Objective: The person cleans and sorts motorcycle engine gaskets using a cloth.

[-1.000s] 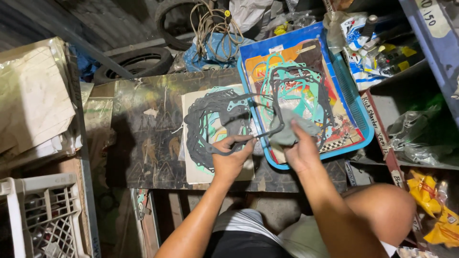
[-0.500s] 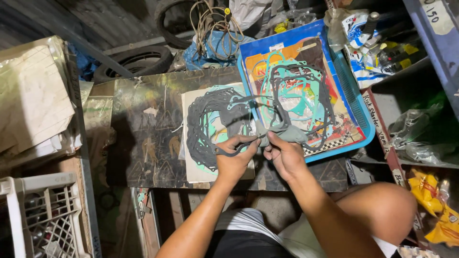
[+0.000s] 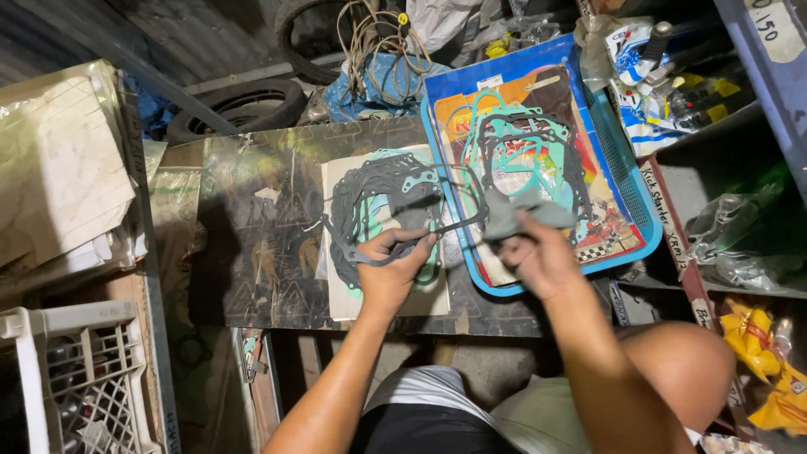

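My left hand (image 3: 391, 273) pinches a thin dark gasket (image 3: 420, 235) over a pale card (image 3: 382, 227) stacked with dark and teal gaskets. That card lies on a worn dark board (image 3: 252, 244). My right hand (image 3: 538, 256) grips a small grey gasket piece (image 3: 517, 214) at the near edge of a blue plastic tray (image 3: 626, 176). Inside the tray lies a colourful printed sheet (image 3: 601, 210) with teal and dark gaskets spread on it. The two hands are a short gap apart.
A white plastic crate (image 3: 76, 378) stands at the lower left, folded cardboard (image 3: 59, 168) above it. A tyre (image 3: 239, 105) and coiled wire (image 3: 378, 38) lie beyond the board. Shelves with packets (image 3: 672, 84) and yellow bags (image 3: 761, 349) line the right. My knee (image 3: 672, 370) is below.
My right hand first came left to meet the left hand at the dark gasket, then moved back right to the tray edge holding the grey piece. The left hand stayed in place.
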